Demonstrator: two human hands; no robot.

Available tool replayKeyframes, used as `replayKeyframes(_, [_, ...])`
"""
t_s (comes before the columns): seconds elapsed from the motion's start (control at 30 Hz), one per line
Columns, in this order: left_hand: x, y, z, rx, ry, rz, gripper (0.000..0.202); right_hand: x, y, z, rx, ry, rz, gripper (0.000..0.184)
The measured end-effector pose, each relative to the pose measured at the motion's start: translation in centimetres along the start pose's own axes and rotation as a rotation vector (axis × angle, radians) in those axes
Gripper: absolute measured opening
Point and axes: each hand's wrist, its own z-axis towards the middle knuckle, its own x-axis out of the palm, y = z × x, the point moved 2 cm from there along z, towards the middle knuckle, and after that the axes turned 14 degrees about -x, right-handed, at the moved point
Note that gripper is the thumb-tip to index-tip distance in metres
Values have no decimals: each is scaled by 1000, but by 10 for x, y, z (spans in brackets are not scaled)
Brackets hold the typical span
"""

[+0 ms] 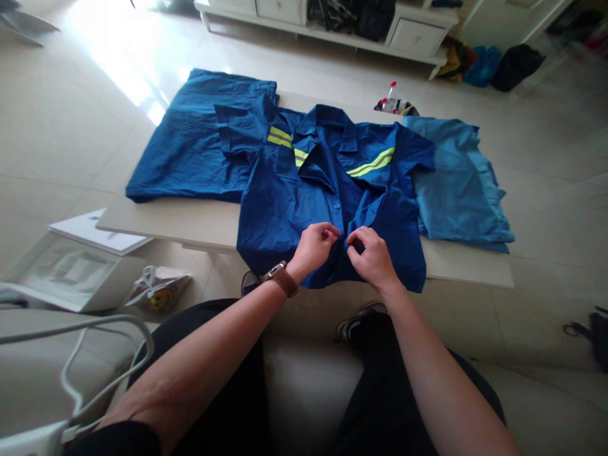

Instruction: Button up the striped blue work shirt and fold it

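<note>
A dark blue short-sleeved work shirt (289,215) with yellow-green reflective stripes lies spread face up on a pale table (166,221). My left hand (313,249), with a brown-strapped watch on its wrist, pinches one edge of the shirt's front opening. My right hand (373,256) pinches the opposite edge, its fingertips close to those of my left hand. A small button (337,206) shows on the placket above them. The fingertips hide the fabric directly beneath them.
A folded dark blue garment (190,142) and a lighter blue garment (458,183) lie under or beside the shirt. A packet (395,106) sits at the table's far edge. A white cabinet (327,19) and bags (494,66) stand beyond, with a white box (71,272) at left.
</note>
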Motion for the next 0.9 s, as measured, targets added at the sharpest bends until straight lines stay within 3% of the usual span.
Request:
replayKeyframes(0.37, [2, 0, -1, 59, 26, 32, 15, 9, 0, -2, 39, -54, 78, 15])
replayKeyframes(0.6, [1, -5, -2, 47, 23, 15, 15, 15, -11, -8, 249, -295, 170, 18])
replayKeyframes(0.73, [0, -7, -2, 54, 23, -4, 13, 16, -10, -8, 234, -238, 157, 5])
replayKeyframes(0.9, [2, -4, -4, 71, -2, -31, 11, 17, -10, -8, 248, -205, 204, 16])
